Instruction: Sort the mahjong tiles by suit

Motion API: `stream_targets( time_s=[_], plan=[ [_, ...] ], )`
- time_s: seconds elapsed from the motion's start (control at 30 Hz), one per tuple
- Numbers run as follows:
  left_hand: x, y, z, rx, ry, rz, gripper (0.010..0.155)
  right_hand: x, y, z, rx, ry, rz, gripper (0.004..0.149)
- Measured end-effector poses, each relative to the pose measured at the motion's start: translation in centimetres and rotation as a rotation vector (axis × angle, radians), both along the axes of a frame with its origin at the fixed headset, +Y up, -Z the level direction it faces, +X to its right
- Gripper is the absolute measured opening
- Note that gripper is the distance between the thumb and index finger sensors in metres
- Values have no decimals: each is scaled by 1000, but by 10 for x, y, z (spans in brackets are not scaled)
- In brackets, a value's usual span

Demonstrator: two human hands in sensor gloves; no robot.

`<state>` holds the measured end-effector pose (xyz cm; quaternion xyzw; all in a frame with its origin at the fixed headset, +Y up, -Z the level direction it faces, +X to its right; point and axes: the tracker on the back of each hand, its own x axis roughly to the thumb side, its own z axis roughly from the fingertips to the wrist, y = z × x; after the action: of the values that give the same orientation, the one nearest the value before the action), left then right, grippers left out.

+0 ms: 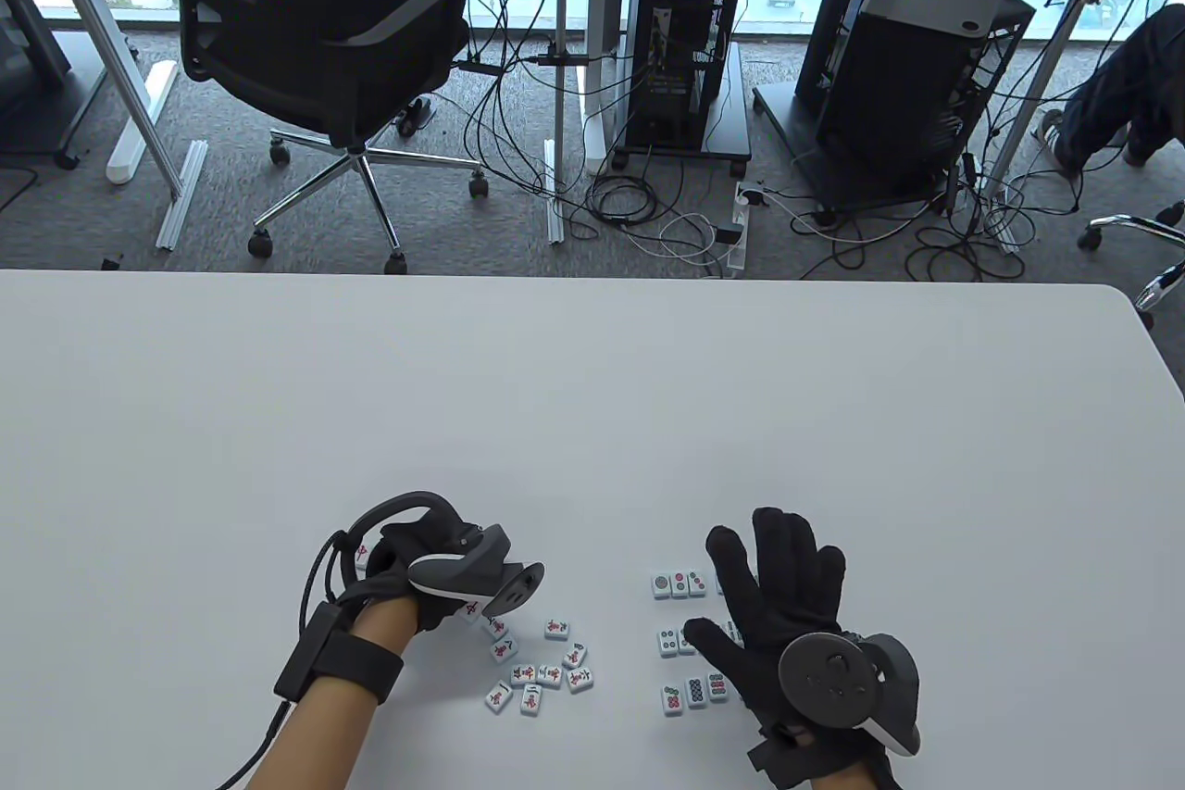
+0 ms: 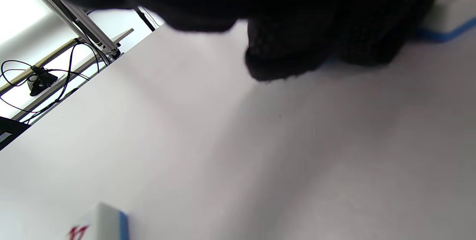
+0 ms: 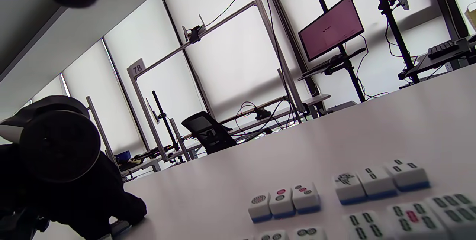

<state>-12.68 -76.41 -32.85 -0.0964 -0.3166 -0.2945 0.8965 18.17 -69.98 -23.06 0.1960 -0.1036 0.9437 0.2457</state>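
So the white table [image 1: 592, 420] has two batches of mahjong tiles near its front edge. Red-character tiles [image 1: 542, 674] lie in a loose scatter beside the left hand [image 1: 435, 572], whose fingers are curled down onto the table, touching a tile there; I can't tell if it's actually gripping one. Dot and bamboo tiles [image 1: 680, 584] sit in tidy short rows under and beside the right hand [image 1: 778, 591], which is spread flat with straight fingers, holding nothing.
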Motion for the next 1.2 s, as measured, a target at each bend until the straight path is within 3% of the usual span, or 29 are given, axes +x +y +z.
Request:
stream_targets(
  time_s=[0.1, 0.3, 0.47, 0.83, 1.2],
  plan=[
    [-14, 9, 0, 32, 48, 57, 59, 0, 0, 0, 0, -2, 1, 77],
    [-77, 27, -6, 52, 291, 38, 60, 0, 0, -1, -5, -5, 5, 76],
    [-108, 21, -4, 39, 369, 3, 60, -1, -2, -1, -18, -7, 19, 76],
    [-111, 4, -13, 37, 349, -64, 58, -2, -5, -3, -37, -12, 31, 76],
    [-111, -1, -13, 29, 357, -26, 58, -3, -7, -4, -58, -11, 34, 76]
  ],
)
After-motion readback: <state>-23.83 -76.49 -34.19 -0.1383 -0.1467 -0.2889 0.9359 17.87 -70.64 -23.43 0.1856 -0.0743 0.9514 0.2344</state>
